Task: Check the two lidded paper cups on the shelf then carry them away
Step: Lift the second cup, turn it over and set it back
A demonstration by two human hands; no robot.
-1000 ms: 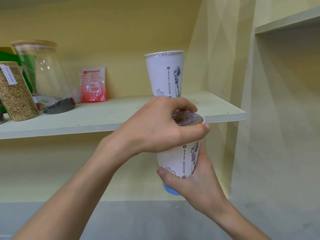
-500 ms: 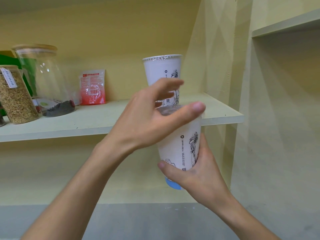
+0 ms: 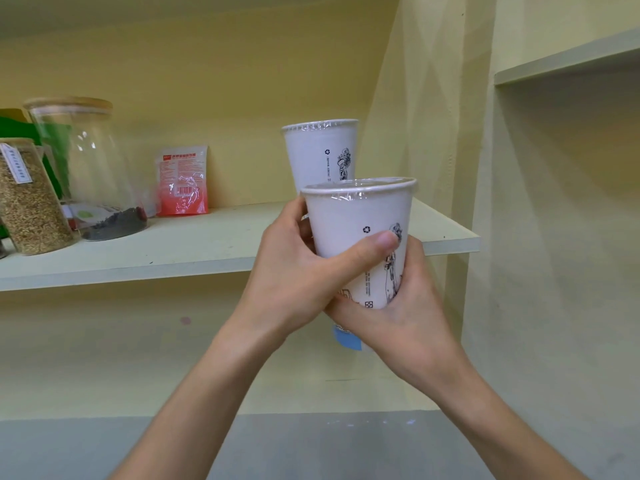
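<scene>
Both hands wrap one cup. Left hand (image 3: pixel 294 275) is curled around the near paper cup (image 3: pixel 360 237) from the left, thumb pressed across its front wall, other fingers hidden behind. Right hand (image 3: pixel 398 320) cups the lower part and base from the right and below, fingers closed around it. The cup is upright, lifted in front of the shelf (image 3: pixel 207 251) edge, not resting on it. White with black line print, blue patch near the bottom, clear film lid sealed over the rim; contents not visible.

Second paper cup (image 3: pixel 320 154) stands upright on the shelf just behind the held one, same print, also film-sealed; nothing touches it, contents not visible.

Further left on the shelf: red packet (image 3: pixel 182 180) leaning on the back wall; clear glass jar (image 3: pixel 86 168) with a wooden lid, a little dark stuff at the bottom; labelled jar (image 3: pixel 27 199) nearly full of tan grain, at the left edge.
</scene>
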